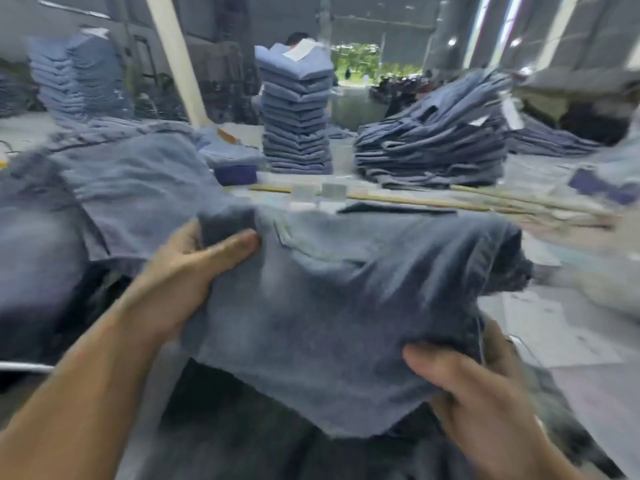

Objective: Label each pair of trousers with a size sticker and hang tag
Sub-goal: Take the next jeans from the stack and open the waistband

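Left hand: our left hand (194, 271) reaches in from the lower left on a bare forearm and grips the upper left edge of the pair of blue-grey denim trousers (346, 306), thumb lying over the cloth and fingers tucked behind it.
Right hand: our right hand (471, 386) comes up from the lower right and holds the trousers' lower right edge, thumb on top and the other fingers curled under the fabric.
Trousers, place: we hold them between both hands, just in front of us, above more dark denim at the bottom of the view.
Trousers, look: they hang slack and creased; a stitched pocket edge shows near the top. Motion blur hides finer detail, so we cannot tell whether any sticker or tag is on them.
Left side: a heap of loose blue denim garments (114, 188) lies just beside the left hand.
Table: a pale worktable (561, 327) stretches to the right.
Behind: a tall neat stack of folded blue trousers (296, 112) stands in the middle, and a leaning pile of darker folded trousers (436, 143) sits to its right.
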{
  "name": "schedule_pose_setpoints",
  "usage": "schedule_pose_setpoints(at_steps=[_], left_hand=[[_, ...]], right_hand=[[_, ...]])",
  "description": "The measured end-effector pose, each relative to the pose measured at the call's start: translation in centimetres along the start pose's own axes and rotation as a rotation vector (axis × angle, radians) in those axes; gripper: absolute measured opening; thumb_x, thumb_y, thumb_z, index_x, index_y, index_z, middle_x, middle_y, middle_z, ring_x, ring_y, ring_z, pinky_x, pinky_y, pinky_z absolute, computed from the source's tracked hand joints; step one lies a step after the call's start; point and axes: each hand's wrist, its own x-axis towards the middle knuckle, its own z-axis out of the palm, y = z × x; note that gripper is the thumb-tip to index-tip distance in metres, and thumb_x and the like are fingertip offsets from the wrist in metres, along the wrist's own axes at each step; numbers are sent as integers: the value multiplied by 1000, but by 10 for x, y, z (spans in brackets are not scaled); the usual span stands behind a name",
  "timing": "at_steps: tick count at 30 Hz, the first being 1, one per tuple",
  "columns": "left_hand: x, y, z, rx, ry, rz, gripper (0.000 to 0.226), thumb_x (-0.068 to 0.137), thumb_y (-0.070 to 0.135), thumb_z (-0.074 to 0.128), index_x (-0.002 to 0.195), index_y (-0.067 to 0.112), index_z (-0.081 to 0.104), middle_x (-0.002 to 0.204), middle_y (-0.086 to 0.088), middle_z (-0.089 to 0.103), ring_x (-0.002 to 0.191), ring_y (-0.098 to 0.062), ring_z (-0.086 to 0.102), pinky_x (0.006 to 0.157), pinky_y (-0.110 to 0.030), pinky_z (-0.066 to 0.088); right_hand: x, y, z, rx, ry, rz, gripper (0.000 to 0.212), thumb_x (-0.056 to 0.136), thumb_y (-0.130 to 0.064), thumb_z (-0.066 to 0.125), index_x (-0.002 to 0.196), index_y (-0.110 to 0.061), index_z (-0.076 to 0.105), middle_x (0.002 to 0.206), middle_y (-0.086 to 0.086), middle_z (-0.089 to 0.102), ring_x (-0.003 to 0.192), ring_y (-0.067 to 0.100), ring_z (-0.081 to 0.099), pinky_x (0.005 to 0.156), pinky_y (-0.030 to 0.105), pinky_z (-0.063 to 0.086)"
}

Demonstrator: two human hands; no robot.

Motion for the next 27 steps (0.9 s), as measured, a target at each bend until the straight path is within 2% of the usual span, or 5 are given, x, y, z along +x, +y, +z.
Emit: schedule_pose_setpoints(at_steps=[8, 12, 16, 21, 27], left_hand=[[-8, -94, 61, 974, -420, -448, 51, 51, 70, 72, 92, 41, 66, 84, 21, 70, 77, 3, 64, 68, -21, 50], [-5, -87, 61, 911, -449, -378, 34, 66, 55, 79, 93, 40, 65, 85, 30, 69, 78, 10, 62, 67, -16, 46], [-9, -77, 68, 958, -413, -212, 28, 71, 44, 79, 88, 26, 67, 86, 10, 66, 78, -2, 62, 77, -34, 52], [-22, -66, 76, 964, -380, -89, 21, 72, 42, 70, 79, 27, 59, 79, 11, 59, 74, -4, 59, 67, -26, 49], [-33, -74, 74, 967, -363, -87, 19, 73, 40, 69, 82, 29, 56, 82, 13, 58, 77, -3, 57, 73, -26, 47]], right_hand=[[-71, 28, -79, 229, 417, 682, 35, 47, -24, 83, 80, -11, 81, 89, 17, 75, 75, 31, 74, 70, 40, 59], [-58, 16, -103, 364, 617, 646, 64, 66, -57, 69, 98, -1, 75, 100, 27, 69, 100, 42, 65, 102, 59, 43], [-37, 13, -98, 421, 574, 665, 63, 69, -59, 72, 94, -2, 77, 95, 22, 70, 85, 36, 69, 76, 50, 59], [-34, 24, -101, 488, 504, 636, 66, 69, -57, 72, 112, -7, 74, 120, 21, 68, 107, 38, 66, 94, 55, 51], [-32, 32, -100, 514, 398, 598, 59, 38, -24, 97, 91, -4, 77, 80, 15, 69, 63, 29, 68, 63, 38, 58]])
